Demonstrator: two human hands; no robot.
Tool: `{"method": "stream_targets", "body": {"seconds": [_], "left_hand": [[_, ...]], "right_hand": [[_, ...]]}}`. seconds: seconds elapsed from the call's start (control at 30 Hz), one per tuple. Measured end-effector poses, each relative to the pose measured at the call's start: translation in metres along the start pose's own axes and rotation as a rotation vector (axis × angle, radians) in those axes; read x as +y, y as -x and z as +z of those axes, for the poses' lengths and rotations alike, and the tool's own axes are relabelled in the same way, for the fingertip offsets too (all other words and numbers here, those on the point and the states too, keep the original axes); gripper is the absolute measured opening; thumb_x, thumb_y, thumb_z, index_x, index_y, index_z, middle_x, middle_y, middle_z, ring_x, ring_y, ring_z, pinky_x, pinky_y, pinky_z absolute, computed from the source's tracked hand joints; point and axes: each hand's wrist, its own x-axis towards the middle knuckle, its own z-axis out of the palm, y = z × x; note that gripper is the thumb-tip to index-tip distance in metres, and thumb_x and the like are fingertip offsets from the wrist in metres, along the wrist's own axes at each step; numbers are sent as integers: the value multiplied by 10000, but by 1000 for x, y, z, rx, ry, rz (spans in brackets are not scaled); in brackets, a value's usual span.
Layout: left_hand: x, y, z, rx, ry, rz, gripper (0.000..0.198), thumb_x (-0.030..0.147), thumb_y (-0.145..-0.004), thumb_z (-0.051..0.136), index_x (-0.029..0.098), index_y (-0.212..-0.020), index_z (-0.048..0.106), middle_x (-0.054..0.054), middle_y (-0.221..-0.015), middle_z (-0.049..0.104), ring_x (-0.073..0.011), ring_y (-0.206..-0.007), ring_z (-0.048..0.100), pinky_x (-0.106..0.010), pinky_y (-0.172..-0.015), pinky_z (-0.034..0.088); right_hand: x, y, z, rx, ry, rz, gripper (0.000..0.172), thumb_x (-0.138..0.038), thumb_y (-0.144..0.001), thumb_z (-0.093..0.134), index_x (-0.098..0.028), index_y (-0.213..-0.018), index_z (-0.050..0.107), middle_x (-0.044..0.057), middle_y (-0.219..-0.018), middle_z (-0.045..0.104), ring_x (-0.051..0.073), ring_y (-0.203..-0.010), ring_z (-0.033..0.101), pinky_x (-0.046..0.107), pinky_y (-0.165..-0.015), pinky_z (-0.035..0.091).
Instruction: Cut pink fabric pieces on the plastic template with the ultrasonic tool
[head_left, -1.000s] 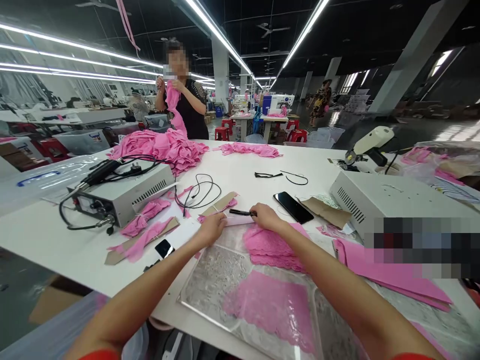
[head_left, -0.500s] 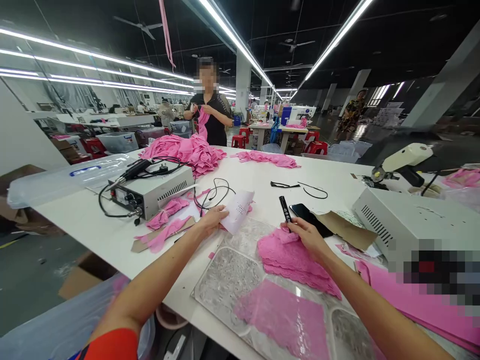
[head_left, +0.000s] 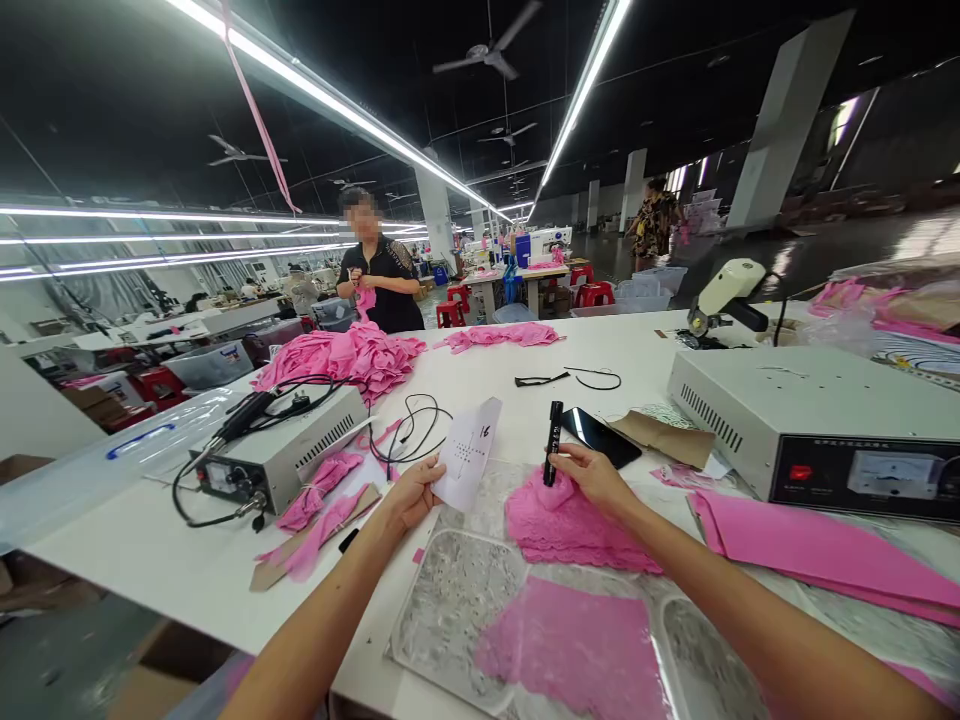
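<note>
My left hand [head_left: 411, 494] pinches a white paper slip [head_left: 468, 452] with printing and a handwritten number, lifted off the white table [head_left: 187, 570]. A black marker pen [head_left: 553, 441] stands nearly upright in my right hand [head_left: 592, 476], which rests on a stack of pink lace pieces [head_left: 570, 525]. That stack lies on a clear lace-patterned sheet [head_left: 457, 590], and another pink lace piece [head_left: 574, 650] lies nearer to me.
A grey control box [head_left: 289, 455] with cables stands left, a larger one [head_left: 810, 420] right, a black phone [head_left: 600, 437] between. A pink fabric heap [head_left: 341, 358] lies at the far edge, where another person [head_left: 379, 275] handles pink cloth. Flat pink sheets [head_left: 810, 550] lie right.
My left hand picked the paper slip up from the table and raised it. My right hand swung the pen from lying flat to upright. The view tilted upward.
</note>
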Motion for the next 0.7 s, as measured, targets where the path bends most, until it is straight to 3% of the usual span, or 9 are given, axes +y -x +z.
{"method": "stream_targets", "body": {"seconds": [0.3,0.5,0.6,0.7], "left_hand": [[-13,3,11,73,-33,19,289,142,-883,566,163,-1170,548,-67,-931,709,-147,-749,709,-234,-658,601],[-47,25,18,142,-218,1,102,226,-904,537,188,-998,539,-43,-866,680,-190,-813,701,-264,-675,588],[-61,40,11,200,-394,-38,113,230,-881,542,187,-976,500,-48,-822,663,-218,-786,697,-305,-641,585],[-61,56,5,259,-624,-14,265,225,-847,543,173,-1095,465,-86,-892,653,-255,-823,690,-384,-669,588]], "right_hand": [[-12,11,-6,14,44,8,387,-543,-708,669,-204,-884,725,55,-879,735,218,-845,677,347,-802,514],[-19,24,-11,75,77,-30,320,-480,-619,744,-199,-770,718,76,-1113,654,218,-931,614,343,-800,494],[-24,33,-15,69,88,-13,310,-479,-638,733,-187,-728,689,48,-875,651,187,-782,580,316,-688,470],[-29,38,-11,0,51,17,332,-507,-681,696,-183,-745,660,14,-720,618,155,-676,548,293,-634,453]]}}
